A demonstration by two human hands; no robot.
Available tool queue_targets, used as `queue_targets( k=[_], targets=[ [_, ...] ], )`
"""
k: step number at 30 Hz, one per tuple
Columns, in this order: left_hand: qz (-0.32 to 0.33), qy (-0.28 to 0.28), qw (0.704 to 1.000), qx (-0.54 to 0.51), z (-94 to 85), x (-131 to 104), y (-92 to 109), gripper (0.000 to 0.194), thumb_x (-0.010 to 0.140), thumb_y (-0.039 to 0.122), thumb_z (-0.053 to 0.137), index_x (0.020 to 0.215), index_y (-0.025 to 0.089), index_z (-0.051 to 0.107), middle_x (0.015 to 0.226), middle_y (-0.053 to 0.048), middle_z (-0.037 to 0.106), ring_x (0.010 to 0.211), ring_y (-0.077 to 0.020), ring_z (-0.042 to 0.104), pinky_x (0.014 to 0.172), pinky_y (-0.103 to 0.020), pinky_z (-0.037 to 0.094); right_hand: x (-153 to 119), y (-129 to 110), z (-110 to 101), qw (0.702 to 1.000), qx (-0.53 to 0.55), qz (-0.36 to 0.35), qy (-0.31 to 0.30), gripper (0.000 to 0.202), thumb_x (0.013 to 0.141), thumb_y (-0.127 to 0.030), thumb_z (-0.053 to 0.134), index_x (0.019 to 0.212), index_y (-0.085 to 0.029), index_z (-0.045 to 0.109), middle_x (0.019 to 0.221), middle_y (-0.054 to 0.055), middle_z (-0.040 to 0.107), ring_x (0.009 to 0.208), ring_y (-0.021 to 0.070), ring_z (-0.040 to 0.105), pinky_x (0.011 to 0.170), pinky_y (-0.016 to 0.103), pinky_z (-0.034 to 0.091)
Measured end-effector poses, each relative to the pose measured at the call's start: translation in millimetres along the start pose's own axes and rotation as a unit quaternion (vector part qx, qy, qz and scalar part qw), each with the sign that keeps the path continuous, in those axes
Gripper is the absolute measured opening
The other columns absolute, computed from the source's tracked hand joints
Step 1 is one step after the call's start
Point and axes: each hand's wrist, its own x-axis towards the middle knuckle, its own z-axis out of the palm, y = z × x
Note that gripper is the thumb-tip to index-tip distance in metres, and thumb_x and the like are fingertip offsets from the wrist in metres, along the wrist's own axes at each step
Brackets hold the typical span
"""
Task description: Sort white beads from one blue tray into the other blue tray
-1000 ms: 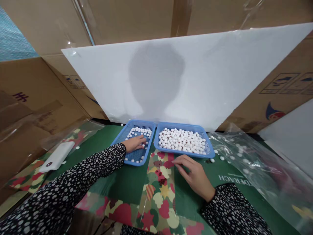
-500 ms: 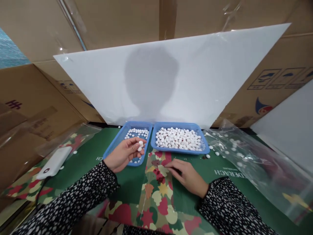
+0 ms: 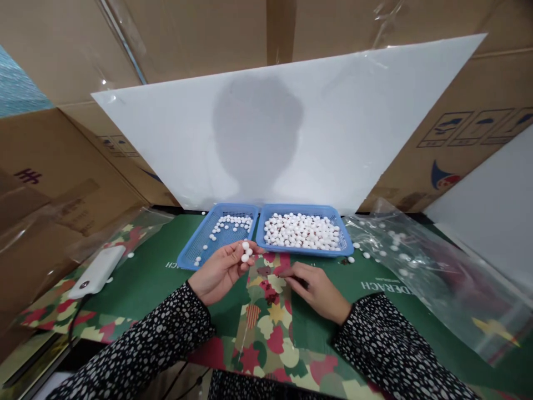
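Between two blue baskets (image 3: pixel 216 236), left hand (image 3: pixel 220 269) pinches three white beads (image 3: pixel 245 251)

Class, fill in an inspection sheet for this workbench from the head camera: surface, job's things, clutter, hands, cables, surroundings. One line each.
Surface: green mat under a strip of patterned paper.
Job's things: white beads at the left hand's fingers; left blue tray thinly filled, right blue tray well filled.
Clutter: loose beads on the mat beside a clear plastic bag; white device at far left.
Hands: left hand raised, pinching beads; right hand resting flat on the paper, holding nothing visible.
Cables: dark cable running from the white device.
Surroundings: white board propped against cardboard boxes.
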Motion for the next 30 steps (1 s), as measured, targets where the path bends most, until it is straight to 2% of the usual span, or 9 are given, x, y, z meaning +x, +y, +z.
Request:
queue_targets(
  k=[4,6,9,12,17,21,24,27,30],
  targets=[
    [-0.011,-0.031,0.999,-0.015,4.4,0.2,-4.7,0.020,0.078,0.018,0.073,0.095,0.009,0.067,0.088,-0.008,0.064,0.067,-0.0064,0.056,0.054,-0.011,0.046,1.3,1.1,-1.6,1.000,0.006,0.009,0.003,0.018,0.096,-0.019,0.049,0.103,-0.022,0.065,0.095,0.003,0.068,0.086,0.0171,0.062,0.076,0.029,0.047],
    [-0.019,-0.033,0.999,-0.010,6.0,1.9,-9.7,0.017,0.080,0.020,0.071,0.092,0.010,0.065,0.084,-0.006,0.062,0.064,-0.0058,0.054,0.047,-0.010,0.039,2.2,3.6,-2.6,1.000,0.002,0.028,-0.005,0.014,0.094,-0.021,0.052,0.096,-0.020,0.066,0.088,0.003,0.067,0.081,0.0169,0.061,0.073,0.029,0.046],
    [-0.023,-0.010,1.000,0.018,6.4,6.2,-25.6,0.012,0.082,0.019,0.069,0.082,0.011,0.060,0.075,-0.002,0.059,0.054,-0.0027,0.045,0.040,-0.010,0.026,2.3,7.6,-3.0,0.998,0.007,0.053,-0.035,0.009,0.089,-0.019,0.061,0.083,-0.019,0.067,0.082,0.002,0.065,0.076,0.0161,0.060,0.070,0.028,0.045],
    [-0.030,0.004,0.999,0.044,4.6,11.5,-47.1,0.013,0.080,0.017,0.069,0.082,0.012,0.056,0.071,-0.001,0.059,0.048,-0.0017,0.036,0.038,-0.012,0.018,1.3,8.3,-0.2,0.996,0.022,0.057,-0.062,0.008,0.086,-0.013,0.065,0.082,-0.019,0.068,0.084,0.001,0.066,0.079,0.0152,0.062,0.072,0.026,0.046],
    [-0.043,-0.015,0.999,-0.015,-0.8,22.2,-69.9,0.015,0.085,0.023,0.064,0.094,0.012,0.058,0.081,-0.006,0.063,0.051,-0.0032,0.040,0.039,-0.013,0.022,1.3,3.5,11.8,0.996,0.012,0.046,-0.072,0.003,0.086,-0.017,0.066,0.084,-0.019,0.067,0.084,0.001,0.063,0.081,0.0157,0.061,0.076,0.028,0.047],
    [-0.058,-0.008,0.997,-0.044,-4.3,28.3,-72.4,0.017,0.088,0.026,0.060,0.092,0.010,0.059,0.081,-0.007,0.063,0.053,-0.0036,0.043,0.039,-0.013,0.023,2.2,2.5,21.6,0.994,-0.042,0.035,-0.093,0.005,0.085,-0.018,0.067,0.090,-0.020,0.067,0.089,0.002,0.059,0.083,0.0167,0.059,0.076,0.029,0.047],
    [-0.047,-0.019,0.998,-0.047,-5.6,28.2,-72.1,0.009,0.086,0.019,0.061,0.088,0.011,0.057,0.081,-0.006,0.062,0.053,-0.0039,0.044,0.040,-0.013,0.024,2.2,2.8,23.4,0.993,-0.048,0.050,-0.096,0.006,0.086,-0.014,0.064,0.083,-0.019,0.067,0.087,0.002,0.058,0.083,0.0167,0.059,0.076,0.028,0.046],
    [-0.030,-0.024,0.998,-0.044,-6.1,26.0,-73.0,0.006,0.085,0.013,0.060,0.090,0.012,0.056,0.081,-0.005,0.062,0.054,-0.0040,0.043,0.042,-0.013,0.026,2.5,2.7,18.3,0.995,0.000,0.071,-0.063,0.011,0.087,-0.012,0.062,0.078,-0.018,0.064,0.082,0.001,0.059,0.079,0.0150,0.058,0.073,0.026,0.045],
    [-0.031,-0.024,0.997,-0.061,-5.9,24.7,-75.2,0.008,0.087,0.014,0.058,0.095,0.013,0.055,0.084,-0.006,0.064,0.054,-0.0041,0.041,0.044,-0.013,0.027,4.9,1.9,9.3,0.984,0.128,0.126,0.003,0.006,0.088,-0.018,0.062,0.081,-0.019,0.062,0.078,-0.001,0.062,0.072,0.0139,0.058,0.068,0.026,0.044]
  ],
)
